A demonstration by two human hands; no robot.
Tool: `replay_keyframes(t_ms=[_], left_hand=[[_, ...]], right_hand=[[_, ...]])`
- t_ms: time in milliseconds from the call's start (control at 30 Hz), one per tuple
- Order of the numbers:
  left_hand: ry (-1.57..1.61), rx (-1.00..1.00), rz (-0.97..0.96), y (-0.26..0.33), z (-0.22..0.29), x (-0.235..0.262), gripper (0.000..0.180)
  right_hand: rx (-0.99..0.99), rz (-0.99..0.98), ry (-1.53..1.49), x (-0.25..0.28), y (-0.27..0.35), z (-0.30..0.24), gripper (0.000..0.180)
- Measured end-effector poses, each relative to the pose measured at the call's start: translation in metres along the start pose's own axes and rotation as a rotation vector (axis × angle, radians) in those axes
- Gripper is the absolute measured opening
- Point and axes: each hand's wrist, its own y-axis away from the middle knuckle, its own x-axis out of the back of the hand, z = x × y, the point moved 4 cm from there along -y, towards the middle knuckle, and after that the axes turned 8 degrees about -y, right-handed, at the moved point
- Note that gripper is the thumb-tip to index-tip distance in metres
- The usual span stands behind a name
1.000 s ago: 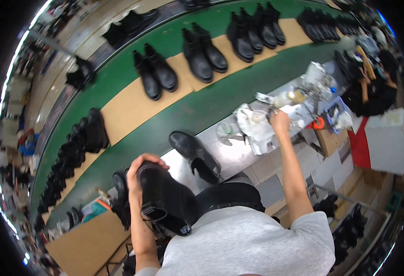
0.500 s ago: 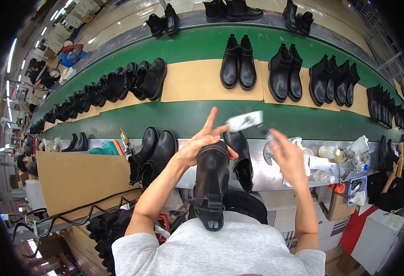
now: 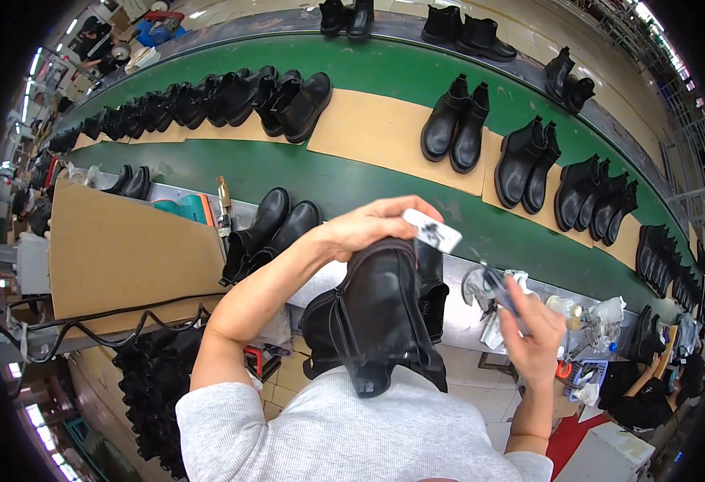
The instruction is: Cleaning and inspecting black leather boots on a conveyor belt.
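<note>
Black boot [image 3: 380, 305]; smudged white block [image 3: 434, 232]; seemingly slim tool [image 3: 500, 287].

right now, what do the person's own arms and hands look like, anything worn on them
Short, light grey sleeves belong to a finely ribbed shirt. Below them, the forearms, left hand and right hand are bare: no gloves, watch or bracelet show.

Smudged white block [image 3: 433, 230] now in the left fingers [image 3: 404, 206], right fingers [image 3: 533, 309] swung in nearer them, slim dark tool [image 3: 501, 291] now visible in the right fingers.
</note>
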Motion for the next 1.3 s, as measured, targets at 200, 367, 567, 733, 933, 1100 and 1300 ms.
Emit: replay_keyframes(t_ms=[200,367,567,733,933,1100,1300], left_hand=[[0.072,0.107,-0.125,-0.001,-0.020,-0.018,0.045],[0.055,0.127,-0.206,-0.009,-0.024,-0.030,0.039],[0.024,0.159,-0.282,-0.013,-0.028,-0.042,0.038],[0.036,0.132,-0.289,-0.008,-0.026,-0.041,0.043],[0.102,0.124,-0.268,-0.001,-0.018,-0.043,0.044],[0.104,0.132,-0.256,0.000,-0.016,-0.043,0.043],[0.111,0.151,-0.245,0.002,-0.017,-0.045,0.042]], right_hand=[[0.068,-0.229,0.093,0.008,-0.016,-0.007,0.045],[0.251,-0.373,0.010,0.012,-0.033,-0.021,0.043],[0.322,-0.487,0.030,0.007,-0.044,-0.019,0.046],[0.302,-0.442,0.034,0.012,-0.039,-0.018,0.046],[0.293,-0.434,0.030,0.006,-0.033,-0.019,0.046],[0.321,-0.391,0.008,0.002,-0.029,-0.018,0.045],[0.344,-0.375,-0.016,0.000,-0.030,-0.021,0.042]])
